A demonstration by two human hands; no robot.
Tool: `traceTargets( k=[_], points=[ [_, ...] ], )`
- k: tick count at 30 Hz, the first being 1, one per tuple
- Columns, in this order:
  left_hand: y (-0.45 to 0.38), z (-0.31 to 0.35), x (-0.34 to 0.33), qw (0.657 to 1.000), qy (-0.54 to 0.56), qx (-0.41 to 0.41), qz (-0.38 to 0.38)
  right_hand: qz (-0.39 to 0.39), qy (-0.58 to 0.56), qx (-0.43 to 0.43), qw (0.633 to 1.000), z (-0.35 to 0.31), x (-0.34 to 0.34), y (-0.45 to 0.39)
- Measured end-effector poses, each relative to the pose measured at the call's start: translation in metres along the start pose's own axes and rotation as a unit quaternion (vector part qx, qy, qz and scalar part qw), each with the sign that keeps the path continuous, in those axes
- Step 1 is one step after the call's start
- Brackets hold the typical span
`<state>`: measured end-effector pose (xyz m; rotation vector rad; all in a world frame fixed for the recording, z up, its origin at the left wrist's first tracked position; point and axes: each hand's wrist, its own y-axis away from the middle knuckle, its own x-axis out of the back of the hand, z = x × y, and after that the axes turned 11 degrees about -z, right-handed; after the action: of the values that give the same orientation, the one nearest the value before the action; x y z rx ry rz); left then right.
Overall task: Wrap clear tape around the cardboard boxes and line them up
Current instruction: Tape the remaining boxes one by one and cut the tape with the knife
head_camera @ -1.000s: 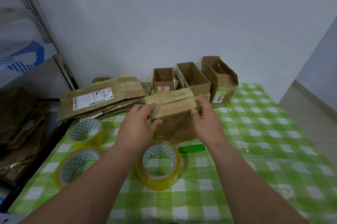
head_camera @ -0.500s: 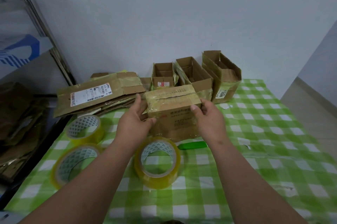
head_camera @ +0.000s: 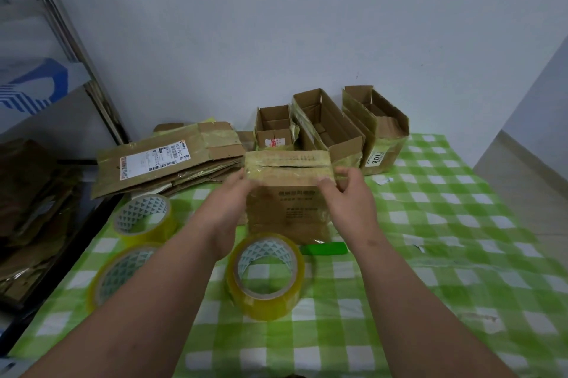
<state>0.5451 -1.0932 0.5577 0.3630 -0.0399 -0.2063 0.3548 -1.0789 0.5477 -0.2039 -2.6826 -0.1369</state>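
Gripping cardboard box (head_camera: pixel 289 208) top corners: left hand (head_camera: pixel 229 208), right hand (head_camera: pixel 347 202).

My left hand (head_camera: pixel 229 205) and right hand (head_camera: pixel 350 199) flank the closed box (head_camera: pixel 289 193). Behind it, three open boxes (head_camera: pixel 325 128) stand in a row against the wall, blocking the rear. A flattened cardboard stack (head_camera: pixel 166 162) obstructs the rear left. Three tape rolls (head_camera: pixel 266 276) occupy the near left and centre; a green tool (head_camera: pixel 325 249) lies just beside the closed box. The checked tablecloth (head_camera: pixel 461 224) to my right offers open passage.
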Motion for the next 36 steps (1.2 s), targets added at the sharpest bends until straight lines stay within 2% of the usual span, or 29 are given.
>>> traceTargets(
  k=[3, 6, 12, 19, 27, 33, 36],
  points=[
    [-0.008, 0.007, 0.0, 0.998, 0.011, 0.016, 0.053, -0.04, 0.009, -0.003, 0.999, -0.008, -0.001, -0.007],
    [-0.011, 0.007, -0.007, 0.997, 0.022, 0.019, 0.067, -0.055, 0.004, -0.001, 0.998, -0.015, -0.004, -0.011],
    [-0.013, 0.003, 0.001, 0.999, 0.043, 0.001, -0.002, -0.09, -0.077, -0.035, 0.992, -0.015, -0.003, -0.017],
    [-0.01, 0.012, 0.001, 1.0, 0.01, 0.01, 0.015, -0.118, -0.078, -0.034, 0.989, -0.023, 0.0, -0.02],
    [-0.015, 0.019, 0.002, 0.998, -0.047, -0.018, 0.039, -0.111, -0.067, -0.086, 0.988, -0.024, -0.003, -0.036],
    [-0.012, 0.026, -0.003, 0.995, -0.065, -0.033, 0.068, -0.154, -0.089, -0.032, 0.984, -0.026, 0.002, -0.027],
    [-0.014, 0.028, -0.004, 0.993, -0.075, -0.044, 0.081, -0.137, -0.058, -0.01, 0.989, -0.023, 0.003, -0.026]
  ],
)
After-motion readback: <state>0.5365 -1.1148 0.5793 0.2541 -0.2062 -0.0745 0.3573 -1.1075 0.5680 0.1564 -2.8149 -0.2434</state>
